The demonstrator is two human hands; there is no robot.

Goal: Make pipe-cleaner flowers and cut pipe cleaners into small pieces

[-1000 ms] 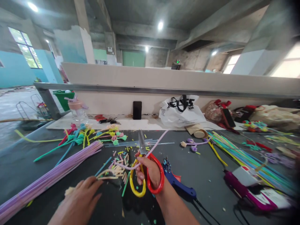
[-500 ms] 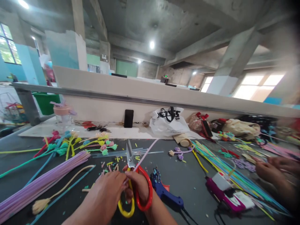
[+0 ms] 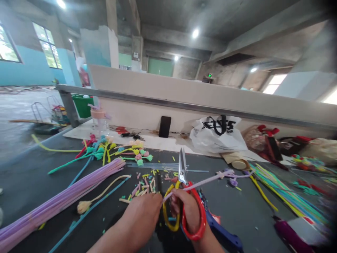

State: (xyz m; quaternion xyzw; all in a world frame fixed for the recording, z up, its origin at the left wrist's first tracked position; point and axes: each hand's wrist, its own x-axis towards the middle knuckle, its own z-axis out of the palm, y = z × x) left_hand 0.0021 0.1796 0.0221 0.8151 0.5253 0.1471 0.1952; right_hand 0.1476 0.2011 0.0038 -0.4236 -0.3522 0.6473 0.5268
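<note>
My right hand (image 3: 184,211) is closed in the red and yellow handles of a pair of scissors (image 3: 182,168), blades shut and pointing away from me. My left hand (image 3: 142,219) is pinched on the near end of a pale purple pipe cleaner (image 3: 207,180), which runs up and to the right across the scissors. The two hands almost touch, low at the middle of the dark table (image 3: 31,182).
A bundle of purple pipe cleaners (image 3: 65,196) lies to the left, with short coloured offcuts (image 3: 143,182) and finished pipe-cleaner flowers (image 3: 118,151) beyond. A blue glue gun (image 3: 223,235) sits right of my wrist. Coloured stems (image 3: 284,193), a white bag (image 3: 218,135) and a phone (image 3: 164,126) lie further back.
My left hand came from flat on the table over to the scissors and pinched the purple pipe cleaner. The view swung right, then back left; another person's hands at the right edge are out of view.
</note>
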